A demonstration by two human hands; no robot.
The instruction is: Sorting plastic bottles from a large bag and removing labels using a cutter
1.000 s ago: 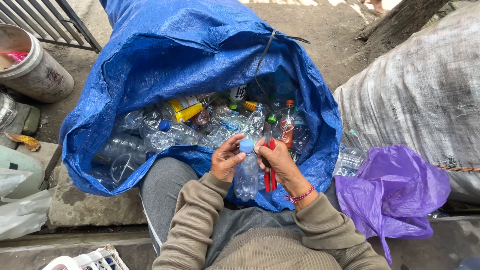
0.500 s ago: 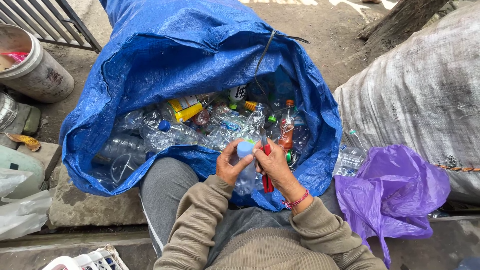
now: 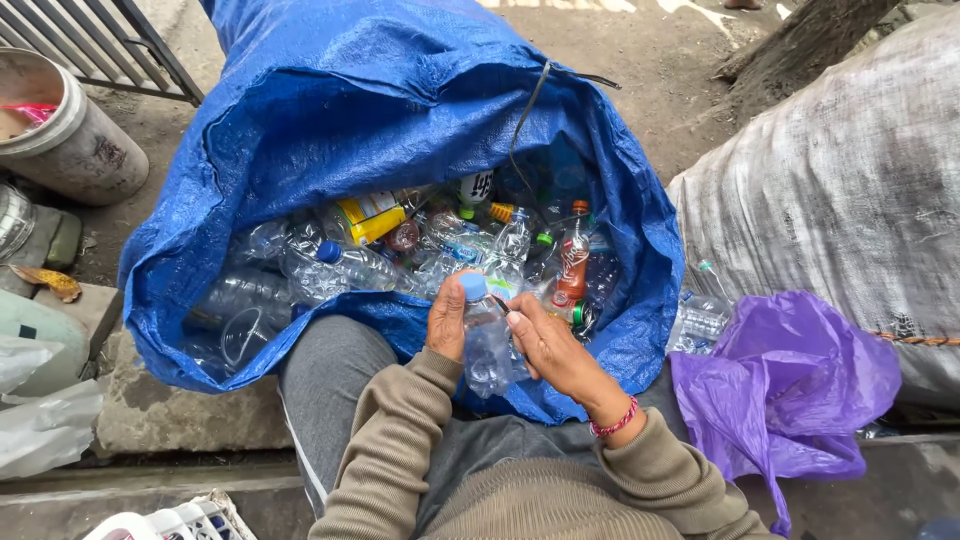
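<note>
Item logged: clear plastic bottle [image 3: 487, 345], blue cap, upright over my lap at mouth of blue sack [image 3: 330, 110]. Left hand [image 3: 447, 318] wrapped it to steady; right hand [image 3: 548, 345] partly curled, fingertips on label. Sack gaped toward me, bottles within reach.

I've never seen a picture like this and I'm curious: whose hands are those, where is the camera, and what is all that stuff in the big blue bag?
The camera sits on a person's head and looks down, so you see what that person sees: their own knees, sleeves and two bare hands. No machine is here.

The left hand grips a clear plastic bottle with a light blue cap near its top. The right hand touches the bottle's side; it has a red bracelet on the wrist.

In front lies a big blue sack, wide open, filled with many empty plastic bottles, mostly clear, plus a yellow container and a bottle with an orange cap.

To the right are a purple plastic bag and a large grey sack. At the upper left stands a dirty bucket on the ground.
</note>
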